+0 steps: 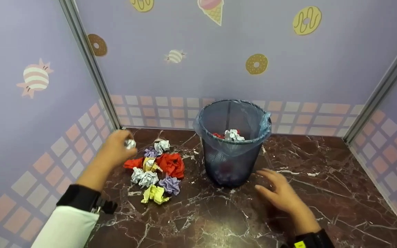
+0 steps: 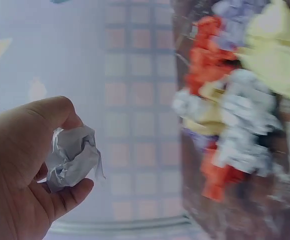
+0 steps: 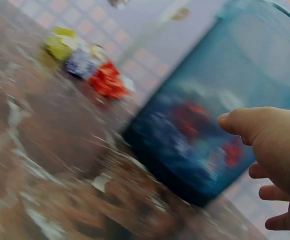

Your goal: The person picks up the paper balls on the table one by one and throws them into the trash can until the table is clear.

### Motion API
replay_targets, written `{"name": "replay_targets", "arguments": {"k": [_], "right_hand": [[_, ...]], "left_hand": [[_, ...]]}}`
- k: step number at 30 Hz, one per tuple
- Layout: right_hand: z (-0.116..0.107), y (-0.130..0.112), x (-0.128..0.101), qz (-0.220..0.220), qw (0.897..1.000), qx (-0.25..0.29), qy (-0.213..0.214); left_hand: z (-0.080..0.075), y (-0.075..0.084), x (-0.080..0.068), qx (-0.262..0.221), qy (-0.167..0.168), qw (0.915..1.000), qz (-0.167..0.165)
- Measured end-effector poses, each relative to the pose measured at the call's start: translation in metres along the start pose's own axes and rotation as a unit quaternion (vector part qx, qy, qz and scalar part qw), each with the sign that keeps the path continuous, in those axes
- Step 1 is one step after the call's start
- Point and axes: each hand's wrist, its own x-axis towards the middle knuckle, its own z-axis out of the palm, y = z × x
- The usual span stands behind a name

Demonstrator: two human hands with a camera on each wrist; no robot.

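My left hand point(image 1: 115, 148) pinches a crumpled white paper ball point(image 2: 76, 157) between thumb and fingers, raised above the left side of the table. Below and to its right lies a pile of crumpled paper: red point(image 1: 171, 165), yellow point(image 1: 154, 194), purple point(image 1: 170, 185), white point(image 1: 145, 177) and tan point(image 1: 149, 164). My right hand point(image 1: 279, 191) holds nothing; its fingers reach out beside the lower right side of a dark mesh wastebasket point(image 1: 227, 165). Whether they touch it cannot be told. A bluish plastic liner point(image 1: 266, 125) folds over the basket's rim. Inside sit white point(image 1: 233, 135) and red paper balls.
The dark red marbled table point(image 1: 212, 220) is bounded by lilac panels point(image 1: 219, 62) printed with sweets and checkered squares. Grey metal posts point(image 1: 93, 65) stand at the corners. The basket is close to the back panel, right of the paper pile.
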Motion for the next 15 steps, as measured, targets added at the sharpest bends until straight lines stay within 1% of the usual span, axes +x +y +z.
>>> {"name": "replay_targets", "arguments": {"k": [3, 7, 11, 15], "right_hand": [[-0.019, 0.014, -0.001, 0.011, 1.0, -0.014, 0.025], [-0.044, 0.031, -0.006, 0.033, 0.998, -0.031, 0.05], [-0.063, 0.044, -0.013, 0.063, 0.995, -0.043, 0.066], [-0.075, 0.052, -0.022, 0.103, 0.993, -0.042, 0.046]], "left_hand": [[-0.012, 0.029, 0.013, -0.016, -0.003, 0.9998, 0.008], [-0.021, 0.072, 0.029, -0.039, -0.011, 0.999, 0.02], [-0.022, 0.113, 0.044, -0.048, -0.012, 0.9976, 0.049], [-0.014, 0.15, 0.059, -0.037, -0.011, 0.995, 0.092]]}}
